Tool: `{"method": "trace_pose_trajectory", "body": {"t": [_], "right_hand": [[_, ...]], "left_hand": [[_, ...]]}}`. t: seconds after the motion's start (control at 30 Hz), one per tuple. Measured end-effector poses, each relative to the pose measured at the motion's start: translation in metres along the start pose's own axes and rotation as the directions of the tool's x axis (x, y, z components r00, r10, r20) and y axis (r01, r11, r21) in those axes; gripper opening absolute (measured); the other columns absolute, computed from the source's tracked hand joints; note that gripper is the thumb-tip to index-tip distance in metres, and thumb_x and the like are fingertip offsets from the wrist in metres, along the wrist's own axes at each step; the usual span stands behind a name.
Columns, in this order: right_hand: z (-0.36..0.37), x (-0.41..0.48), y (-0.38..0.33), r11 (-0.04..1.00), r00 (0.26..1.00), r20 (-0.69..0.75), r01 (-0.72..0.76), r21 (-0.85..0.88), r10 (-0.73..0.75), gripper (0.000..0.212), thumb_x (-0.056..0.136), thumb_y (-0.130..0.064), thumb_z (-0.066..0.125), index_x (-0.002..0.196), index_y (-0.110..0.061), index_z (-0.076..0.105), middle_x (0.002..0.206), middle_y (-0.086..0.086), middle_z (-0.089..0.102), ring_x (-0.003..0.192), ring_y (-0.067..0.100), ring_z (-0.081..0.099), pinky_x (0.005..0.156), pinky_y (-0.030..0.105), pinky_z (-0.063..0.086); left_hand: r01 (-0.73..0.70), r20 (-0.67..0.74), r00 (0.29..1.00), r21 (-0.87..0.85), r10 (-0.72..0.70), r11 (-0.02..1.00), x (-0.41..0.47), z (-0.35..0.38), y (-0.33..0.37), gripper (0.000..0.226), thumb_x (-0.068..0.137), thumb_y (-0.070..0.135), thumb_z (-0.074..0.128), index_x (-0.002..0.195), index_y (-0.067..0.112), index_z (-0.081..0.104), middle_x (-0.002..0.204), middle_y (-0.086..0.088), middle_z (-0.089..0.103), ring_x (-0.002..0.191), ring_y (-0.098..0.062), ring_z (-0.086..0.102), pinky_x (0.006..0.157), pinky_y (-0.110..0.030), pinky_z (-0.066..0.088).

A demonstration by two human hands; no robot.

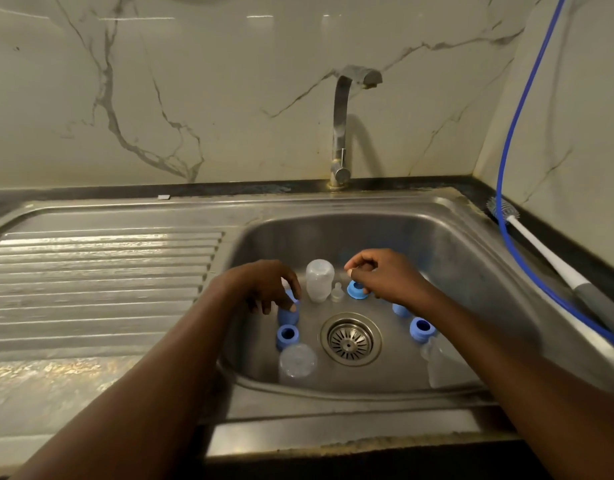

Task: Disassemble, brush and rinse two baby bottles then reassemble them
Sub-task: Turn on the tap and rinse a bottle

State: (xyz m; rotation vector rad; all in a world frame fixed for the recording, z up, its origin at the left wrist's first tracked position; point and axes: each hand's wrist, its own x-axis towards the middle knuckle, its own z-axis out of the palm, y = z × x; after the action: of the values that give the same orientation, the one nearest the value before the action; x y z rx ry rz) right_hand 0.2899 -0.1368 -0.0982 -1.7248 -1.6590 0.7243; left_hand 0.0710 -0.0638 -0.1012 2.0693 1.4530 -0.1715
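Marble-veined wall (229,98) behind. Steel sink (471,244) with a ribbed drainboard (108,271) on its left and a tap (341,133) at the back edge. A bottle brush (540,251) and a blue hose (500,174) lie along the right rim.

Basin contents, loose parts around the drain (350,339):
- Standing bottle (319,280): clear, at the back, between the two hands. A small clear teat (337,293) is just beside it.
- Far ring (356,291): blue, right of the teat, partly under the right hand.
- Blue cap (287,315) and left ring (287,335): left of the drain, with the near bottle (296,363) in front of them.
- Blue piece (400,309) and right ring (421,329): right of the drain. The side bottle (440,362) lies beside them, faint.

Left hand (267,284): fingers bent downward, tips at the blue cap. Cannot tell whether it is gripped or only touched.

Right hand (385,275): fingers curled, thumb and forefinger tips together above the far ring. Cannot tell whether anything is pinched.
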Motion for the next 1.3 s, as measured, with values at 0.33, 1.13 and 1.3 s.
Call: {"method": "trace_pose_trajectory", "body": {"t": [0.33, 1.13, 1.3], "right_hand": [[0.004, 0.018, -0.017, 0.993, 0.993, -0.043, 0.112, 0.048, -0.110, 0.013, 0.090, -0.017, 0.061, 0.094, -0.021, 0.073, 0.078, -0.006, 0.070, 0.062, 0.004, 0.062, 0.060, 0.017, 0.048], [-0.008, 0.037, 0.014, 0.994, 0.992, -0.124, 0.000, 0.113, 0.014, 0.015, 0.090, -0.016, 0.058, 0.090, -0.018, 0.073, 0.073, -0.009, 0.065, 0.075, 0.015, 0.067, 0.074, 0.034, 0.059], [-0.009, 0.041, 0.018, 0.985, 0.982, -0.185, -0.011, 0.171, 0.043, 0.014, 0.092, -0.016, 0.057, 0.098, -0.019, 0.069, 0.090, -0.004, 0.067, 0.078, 0.012, 0.062, 0.056, 0.018, 0.049]], "left_hand": [[0.019, -0.014, 1.000, 0.098, -0.017, 0.995, 0.007, 0.010, 0.006, 0.015, 0.091, 0.017, 0.067, 0.102, 0.026, 0.062, 0.086, -0.001, 0.062, 0.060, -0.010, 0.054, 0.056, -0.021, 0.049], [-0.136, -0.557, 0.826, -0.040, 0.091, 0.990, -0.001, 0.005, 0.023, 0.030, 0.086, 0.024, 0.073, 0.114, 0.020, 0.062, 0.098, 0.003, 0.062, 0.087, -0.011, 0.059, 0.080, -0.025, 0.048], [-0.331, -0.719, 0.690, -0.419, -0.086, 0.846, 0.030, -0.038, 0.048, 0.028, 0.088, 0.025, 0.073, 0.113, 0.014, 0.066, 0.091, -0.005, 0.069, 0.073, -0.014, 0.066, 0.055, -0.019, 0.051]]}}
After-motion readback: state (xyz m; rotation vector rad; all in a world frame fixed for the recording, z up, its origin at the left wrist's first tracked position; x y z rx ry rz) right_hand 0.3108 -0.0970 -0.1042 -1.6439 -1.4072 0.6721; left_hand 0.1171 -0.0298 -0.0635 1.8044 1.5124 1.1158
